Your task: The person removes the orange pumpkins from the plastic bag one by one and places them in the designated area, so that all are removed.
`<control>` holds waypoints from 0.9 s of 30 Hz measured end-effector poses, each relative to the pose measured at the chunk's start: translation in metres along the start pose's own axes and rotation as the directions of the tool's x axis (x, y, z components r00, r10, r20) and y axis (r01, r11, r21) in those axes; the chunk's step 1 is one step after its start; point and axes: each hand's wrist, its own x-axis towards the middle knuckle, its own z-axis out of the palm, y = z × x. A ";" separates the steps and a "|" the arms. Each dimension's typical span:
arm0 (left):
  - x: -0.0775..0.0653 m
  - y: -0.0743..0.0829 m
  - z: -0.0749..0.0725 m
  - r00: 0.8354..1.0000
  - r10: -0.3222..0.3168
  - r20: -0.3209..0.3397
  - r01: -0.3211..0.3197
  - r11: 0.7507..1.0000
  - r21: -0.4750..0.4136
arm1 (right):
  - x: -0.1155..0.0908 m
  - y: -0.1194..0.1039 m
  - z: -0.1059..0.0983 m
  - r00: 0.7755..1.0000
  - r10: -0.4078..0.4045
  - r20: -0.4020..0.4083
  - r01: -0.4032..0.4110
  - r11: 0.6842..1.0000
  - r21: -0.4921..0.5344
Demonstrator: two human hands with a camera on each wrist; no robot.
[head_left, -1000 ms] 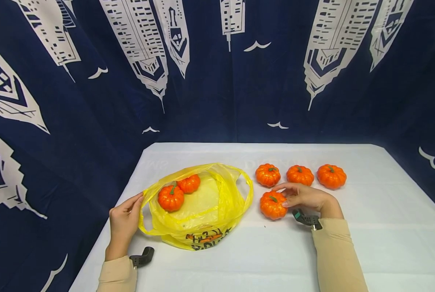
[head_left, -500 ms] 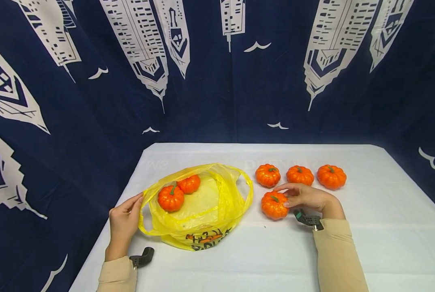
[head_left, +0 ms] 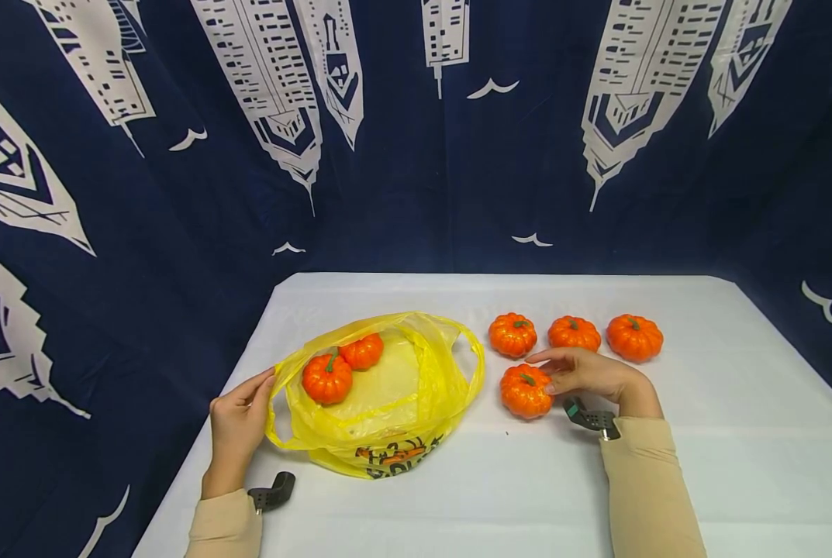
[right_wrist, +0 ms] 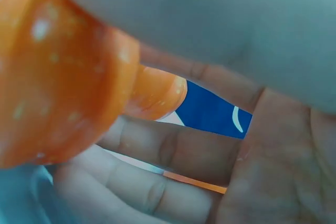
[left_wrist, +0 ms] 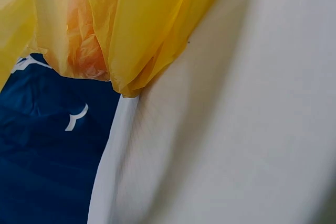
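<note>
In the head view my left hand (head_left: 237,426) pinches the left edge of a yellow plastic bag (head_left: 440,387). The bag's mouth faces up, and two orange pumpkins lie inside: a front pumpkin (head_left: 326,381) and a rear pumpkin (head_left: 363,352). Orange also glows through the bag (left_wrist: 152,19) in the left wrist view. To the bag's right, my right hand (head_left: 597,381) holds a small decorative pumpkin (head_left: 524,395) with a green stem, thumb on its near right side and fingers behind. Close up, this pumpkin (right_wrist: 58,87) sits between thumb and fingers in the right wrist view.
Behind my right hand stand three more pumpkins in a row: a left one (head_left: 512,335), a middle one (head_left: 573,333) and a right one (head_left: 635,338). All rest on a white-covered table (head_left: 499,496). A dark blue printed curtain (head_left: 416,194) hangs behind it.
The right hand and its pumpkin have shifted very slightly to the right. My left hand and the bag have stayed in place.
</note>
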 end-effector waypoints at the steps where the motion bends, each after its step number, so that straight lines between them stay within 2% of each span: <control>1: 0.000 0.000 0.000 1.000 0.000 0.002 0.000 1.000 -0.002 | -0.001 -0.002 0.000 1.000 0.006 -0.008 -0.006 1.000 -0.007; 10: 0.000 0.000 -0.001 1.000 -0.002 0.007 0.002 1.000 0.025 | -0.011 -0.022 0.001 0.996 0.033 -0.080 -0.039 0.996 -0.085; 18: -0.001 -0.001 0.001 1.000 -0.008 0.013 0.007 1.000 0.023 | -0.019 -0.041 0.003 0.992 -0.023 -0.126 -0.003 0.979 -0.203; 23: -0.001 -0.003 0.001 1.000 0.001 0.014 -0.002 0.999 0.033 | -0.022 -0.057 0.008 0.987 -0.071 -0.147 0.034 0.971 -0.238; 27: -0.001 -0.003 0.002 1.000 -0.003 0.014 0.002 0.999 0.037 | -0.017 -0.066 0.015 0.985 -0.108 -0.137 0.071 0.965 -0.253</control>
